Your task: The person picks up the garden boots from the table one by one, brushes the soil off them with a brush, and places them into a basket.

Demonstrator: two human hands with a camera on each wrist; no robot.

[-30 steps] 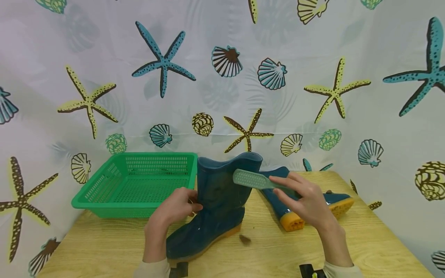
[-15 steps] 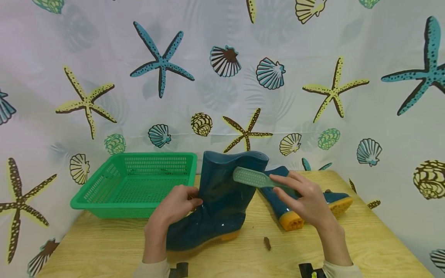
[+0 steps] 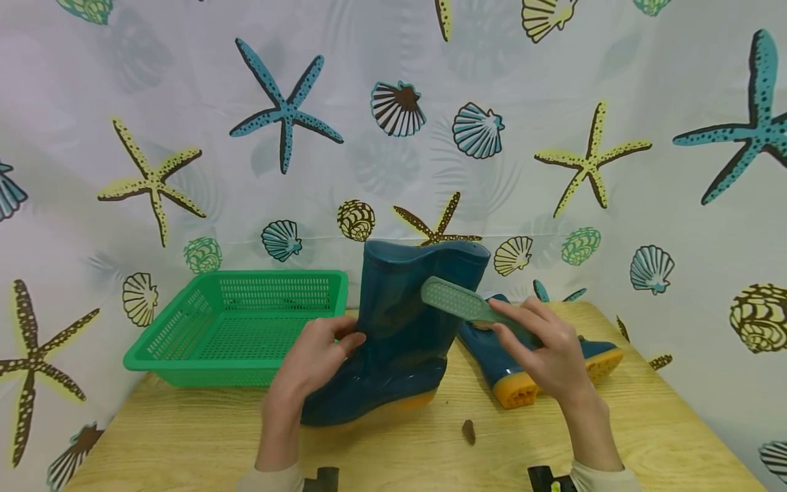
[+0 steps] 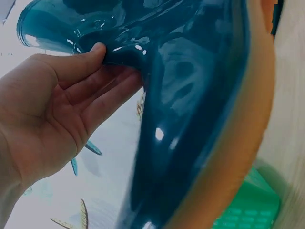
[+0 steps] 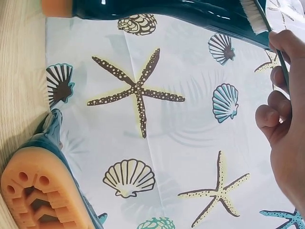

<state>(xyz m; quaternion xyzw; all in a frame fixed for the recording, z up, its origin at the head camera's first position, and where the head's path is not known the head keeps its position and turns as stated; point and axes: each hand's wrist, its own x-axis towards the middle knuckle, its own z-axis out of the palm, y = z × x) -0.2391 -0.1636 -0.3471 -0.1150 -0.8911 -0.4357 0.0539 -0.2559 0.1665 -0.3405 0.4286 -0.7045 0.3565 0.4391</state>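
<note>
Left hand point(image 3: 322, 352) and right hand point(image 3: 550, 348) are both grasping something: one is pinching a dark blue rubber boot point(image 3: 402, 321), the other is gripping the handle of a pale green brush point(image 3: 453, 298).

Working from the left, a green basket point(image 3: 203, 374) is standing on the wooden table point(image 3: 184, 430). Beside it, the left hand is holding the boot at the front of the ankle, thumb on the near side, fingers reaching behind. The boot is occupying the middle, toe pointing left, mouth upward, its orange sole seemingly hovering above the table. Such a one-sided pinch is probably leaving the boot free to swivel, so a deeper hold, or a heel resting on the table, would be giving the brush firmer backing.

In the right wrist view, white bristles point(image 5: 256, 16) appear to be meeting the upper shaft. Short, even strokes, with the head lying flat along the curve, should be working best there; the ankle creases are likely needing the brush's tip.

Below the brush, a small brown fragment point(image 3: 468, 432) is lying on the table, best avoided when lowering the boot. Farther right, a second boot point(image 3: 492, 352) is lying down, and a third boot point(image 3: 605, 362) is showing partly behind the right hand.
</note>
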